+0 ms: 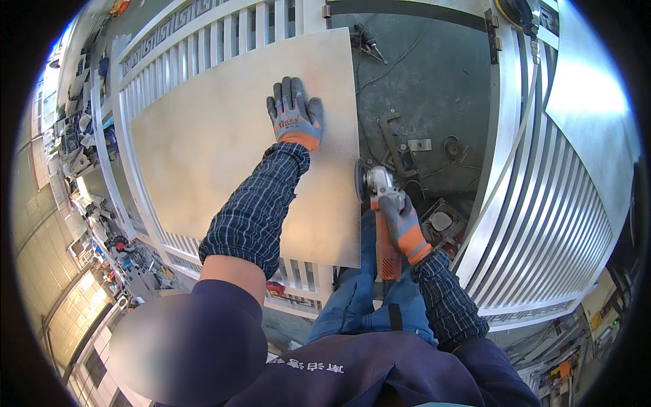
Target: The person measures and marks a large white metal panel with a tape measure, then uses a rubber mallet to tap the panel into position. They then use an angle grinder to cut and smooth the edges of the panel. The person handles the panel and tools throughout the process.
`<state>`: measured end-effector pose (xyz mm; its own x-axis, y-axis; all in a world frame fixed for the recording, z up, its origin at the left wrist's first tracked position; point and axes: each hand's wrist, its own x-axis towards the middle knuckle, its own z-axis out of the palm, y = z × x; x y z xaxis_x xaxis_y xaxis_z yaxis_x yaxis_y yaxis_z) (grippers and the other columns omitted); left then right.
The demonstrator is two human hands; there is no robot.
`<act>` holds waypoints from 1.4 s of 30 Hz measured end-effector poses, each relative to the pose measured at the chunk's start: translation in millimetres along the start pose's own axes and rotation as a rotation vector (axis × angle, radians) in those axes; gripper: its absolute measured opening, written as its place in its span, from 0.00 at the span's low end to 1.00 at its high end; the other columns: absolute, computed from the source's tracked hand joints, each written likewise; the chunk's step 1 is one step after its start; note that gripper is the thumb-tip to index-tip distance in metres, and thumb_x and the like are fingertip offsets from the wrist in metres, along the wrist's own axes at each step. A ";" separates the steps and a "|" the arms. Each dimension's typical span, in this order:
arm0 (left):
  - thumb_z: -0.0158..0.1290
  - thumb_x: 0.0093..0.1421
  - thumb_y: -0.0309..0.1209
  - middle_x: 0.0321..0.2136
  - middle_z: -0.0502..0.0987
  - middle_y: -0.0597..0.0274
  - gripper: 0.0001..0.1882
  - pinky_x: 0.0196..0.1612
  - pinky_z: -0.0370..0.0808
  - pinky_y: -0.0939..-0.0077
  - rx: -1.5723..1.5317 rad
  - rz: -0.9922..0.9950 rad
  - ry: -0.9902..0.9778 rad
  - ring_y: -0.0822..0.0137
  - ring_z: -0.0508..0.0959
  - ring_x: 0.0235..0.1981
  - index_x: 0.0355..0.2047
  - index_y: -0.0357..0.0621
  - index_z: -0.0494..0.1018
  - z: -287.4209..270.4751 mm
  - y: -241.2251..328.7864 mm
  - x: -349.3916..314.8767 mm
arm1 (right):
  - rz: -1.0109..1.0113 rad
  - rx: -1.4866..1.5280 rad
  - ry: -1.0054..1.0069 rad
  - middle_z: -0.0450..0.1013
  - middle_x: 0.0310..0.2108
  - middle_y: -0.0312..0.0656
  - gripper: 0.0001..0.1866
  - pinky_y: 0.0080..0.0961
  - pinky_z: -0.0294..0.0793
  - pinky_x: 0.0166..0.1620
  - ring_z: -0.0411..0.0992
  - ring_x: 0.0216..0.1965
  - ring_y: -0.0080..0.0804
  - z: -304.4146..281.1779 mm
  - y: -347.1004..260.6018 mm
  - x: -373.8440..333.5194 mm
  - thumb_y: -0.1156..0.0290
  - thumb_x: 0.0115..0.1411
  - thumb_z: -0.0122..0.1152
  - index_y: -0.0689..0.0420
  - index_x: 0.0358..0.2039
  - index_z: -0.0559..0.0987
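Left hand, gloved, lies open and flat on the metal sheet at 11 o'clock. Right hand is closed around an angle grinder, its disc touching the sheet's right edge.

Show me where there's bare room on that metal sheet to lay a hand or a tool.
The metal sheet is bare left of and below the left hand, out to its edge over the slatted gate. Its right edge is crowded: the right hand holds the angle grinder there, with brackets littering the floor beyond.

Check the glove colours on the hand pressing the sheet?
Grey with an orange cuff, on the left hand; head view shows it.
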<state>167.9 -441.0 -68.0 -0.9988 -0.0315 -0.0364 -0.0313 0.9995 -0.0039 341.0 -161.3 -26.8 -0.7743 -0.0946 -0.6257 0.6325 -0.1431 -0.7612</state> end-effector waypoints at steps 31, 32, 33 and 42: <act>0.36 0.73 0.53 0.77 0.48 0.52 0.38 0.77 0.40 0.50 0.056 -0.001 0.055 0.50 0.45 0.78 0.77 0.48 0.48 18.1 -2.1 1.0 | -0.088 0.085 -0.044 0.78 0.38 0.34 0.20 0.25 0.74 0.47 0.74 0.40 0.22 5.0 34.5 -22.1 0.56 0.68 0.64 0.58 0.51 0.79; 0.36 0.73 0.53 0.77 0.47 0.52 0.38 0.77 0.40 0.50 0.014 -0.014 0.050 0.50 0.45 0.78 0.77 0.48 0.48 14.3 0.4 5.8 | -0.047 0.112 -0.029 0.78 0.40 0.35 0.21 0.24 0.73 0.50 0.74 0.42 0.21 0.9 61.5 -47.6 0.58 0.68 0.65 0.59 0.54 0.77; 0.35 0.73 0.53 0.77 0.46 0.53 0.39 0.77 0.39 0.50 -0.041 -0.033 0.025 0.50 0.45 0.78 0.77 0.46 0.47 10.6 5.2 8.2 | -0.043 0.022 -0.039 0.78 0.42 0.36 0.22 0.24 0.74 0.49 0.74 0.42 0.22 -9.8 85.7 -71.3 0.58 0.68 0.65 0.60 0.55 0.76; 0.41 0.70 0.52 0.77 0.49 0.51 0.39 0.77 0.39 0.44 -0.019 0.247 0.033 0.48 0.47 0.77 0.75 0.46 0.52 2.5 33.6 -128.6 | 0.224 0.131 0.062 0.76 0.44 0.38 0.26 0.23 0.76 0.43 0.73 0.43 0.23 -40.8 81.4 -185.7 0.55 0.67 0.67 0.62 0.55 0.73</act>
<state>295.4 -403.3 -65.9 -0.9768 0.2141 -0.0009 0.2140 0.9766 0.0198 537.0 -115.2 20.5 -0.6100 -0.0787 -0.7885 0.7774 -0.2519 -0.5764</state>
